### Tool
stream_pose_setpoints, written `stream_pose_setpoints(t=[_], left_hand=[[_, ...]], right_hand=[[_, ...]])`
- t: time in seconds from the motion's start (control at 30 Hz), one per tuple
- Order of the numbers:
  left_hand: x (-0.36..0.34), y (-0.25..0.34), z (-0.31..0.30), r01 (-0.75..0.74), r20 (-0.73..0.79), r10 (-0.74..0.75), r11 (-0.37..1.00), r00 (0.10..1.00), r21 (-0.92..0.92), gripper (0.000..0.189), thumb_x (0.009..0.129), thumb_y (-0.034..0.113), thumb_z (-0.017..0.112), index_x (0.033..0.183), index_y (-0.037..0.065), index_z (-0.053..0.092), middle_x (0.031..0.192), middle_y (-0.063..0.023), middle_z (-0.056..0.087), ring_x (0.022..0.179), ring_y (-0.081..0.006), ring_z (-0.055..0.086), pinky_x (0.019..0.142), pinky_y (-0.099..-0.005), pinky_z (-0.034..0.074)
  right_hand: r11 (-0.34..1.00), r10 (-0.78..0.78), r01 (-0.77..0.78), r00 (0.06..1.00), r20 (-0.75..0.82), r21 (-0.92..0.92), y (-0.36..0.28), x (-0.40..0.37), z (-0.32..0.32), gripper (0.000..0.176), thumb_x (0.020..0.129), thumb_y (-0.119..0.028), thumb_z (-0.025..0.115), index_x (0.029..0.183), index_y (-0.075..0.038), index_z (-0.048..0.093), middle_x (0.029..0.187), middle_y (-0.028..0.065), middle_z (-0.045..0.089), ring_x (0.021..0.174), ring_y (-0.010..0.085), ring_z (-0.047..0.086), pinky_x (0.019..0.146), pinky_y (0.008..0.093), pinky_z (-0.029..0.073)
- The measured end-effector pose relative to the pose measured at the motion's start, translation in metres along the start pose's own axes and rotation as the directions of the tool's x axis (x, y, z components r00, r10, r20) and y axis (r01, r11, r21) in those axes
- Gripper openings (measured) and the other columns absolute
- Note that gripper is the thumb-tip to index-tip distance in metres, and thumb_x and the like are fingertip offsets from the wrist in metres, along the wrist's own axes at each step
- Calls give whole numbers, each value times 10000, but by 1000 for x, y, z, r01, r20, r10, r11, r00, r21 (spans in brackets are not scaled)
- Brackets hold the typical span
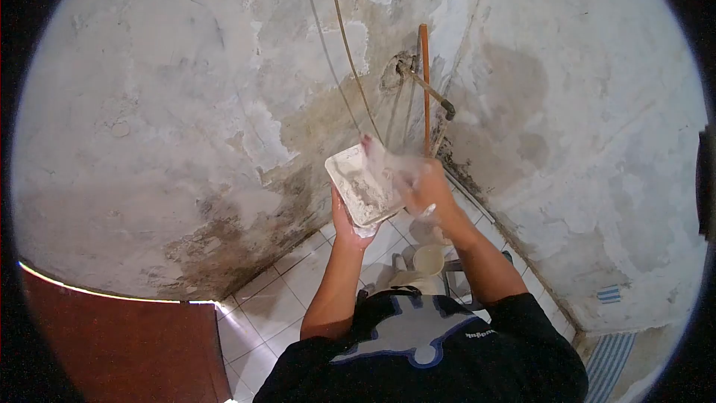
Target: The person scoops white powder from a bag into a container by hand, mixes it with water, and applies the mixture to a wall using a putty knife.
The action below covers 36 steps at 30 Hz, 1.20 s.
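Note:
My left hand is closed on a shallow, white rectangular tray, supporting it from below and at its left side. Whitish, lumpy paste coats the inside of the tray, and some white residue is on the hand. Over the tray's right side is my right hand, blurred by motion and with its fingers curled. A pale, smeared shape extends from it across the tray, and a small white end shows below the fist; what it holds is too blurred to name.
Ahead, stained, patchy walls meet in a corner. A bent pipe juts out beside an upright orange-brown pole, and a thin hose hangs nearby. A cream round container is low by my body, above the white tiled floor. A reddish-brown panel is at lower left.

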<state>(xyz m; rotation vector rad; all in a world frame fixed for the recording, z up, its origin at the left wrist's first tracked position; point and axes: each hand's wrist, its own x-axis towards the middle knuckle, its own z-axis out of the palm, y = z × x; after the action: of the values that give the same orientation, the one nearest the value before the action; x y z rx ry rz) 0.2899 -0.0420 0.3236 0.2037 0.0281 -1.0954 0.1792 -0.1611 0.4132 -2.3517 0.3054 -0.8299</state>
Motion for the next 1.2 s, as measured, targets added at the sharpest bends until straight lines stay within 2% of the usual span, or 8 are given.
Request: stream_pose_setpoints(t=[0.2,0.37,0.5,0.63,0.77,0.8,1.0,1.2], left_hand=[[-11,3,5,83,6,-83,996,997,-42,583,979,505,373,1403,109,432,1382,-171,502,1230,-383,521,1015,-586,421],[-11,5,7,182,-15,-182,983,983,-6,619,968,575,356,1406,144,428,1360,-133,528,1186,-385,555,939,-649,446],[-12,3,10,113,-48,-111,993,993,38,596,971,558,366,1396,148,443,1350,-123,539,1172,-365,569,943,-620,461],[-10,7,15,-23,-23,24,999,999,32,583,969,548,388,1372,135,474,1317,-97,567,1153,-303,589,952,-516,495],[-8,11,44,-149,36,145,979,989,141,594,968,552,397,1361,115,483,1281,-85,589,1126,-274,604,952,-455,507],[-5,13,45,-150,40,146,979,989,140,594,968,552,397,1361,115,483,1281,-85,589,1126,-274,604,952,-455,507],[5,24,50,-162,82,151,975,985,150,605,975,525,392,1381,80,453,1314,-120,557,1178,-310,562,998,-477,468],[9,28,34,-112,142,114,993,983,-26,592,974,497,404,1384,73,450,1331,-135,546,1193,-344,551,1010,-521,448]], right_hand=[[976,159,-165,986,-57,-140,-3,15,-23,283,858,-260,642,946,5,691,843,229,672,808,419,634,754,452,476],[970,244,-243,969,-36,18,-1,13,-17,298,851,-263,650,919,24,686,832,225,676,780,407,640,723,441,486],[935,329,-315,942,-67,162,-4,16,-23,321,849,-287,654,897,29,680,800,216,672,711,393,633,686,420,486],[935,343,-334,937,-70,117,14,13,-22,306,850,-274,663,902,28,680,792,203,681,674,371,632,663,402,483],[931,286,-240,948,-140,275,-1,13,-30,252,854,-216,668,890,33,674,724,110,674,606,188,598,588,325,467],[917,246,-165,950,-190,365,-10,14,-35,228,855,-188,660,872,39,665,683,61,655,581,106,563,553,287,457],[831,368,-239,913,-174,502,-9,15,-43,175,864,-144,671,916,23,675,739,19,656,603,89,566,538,264,453],[707,476,-250,860,-183,662,-21,19,-44,133,858,-130,683,890,-2,663,705,8,623,552,75,527,476,260,416]])
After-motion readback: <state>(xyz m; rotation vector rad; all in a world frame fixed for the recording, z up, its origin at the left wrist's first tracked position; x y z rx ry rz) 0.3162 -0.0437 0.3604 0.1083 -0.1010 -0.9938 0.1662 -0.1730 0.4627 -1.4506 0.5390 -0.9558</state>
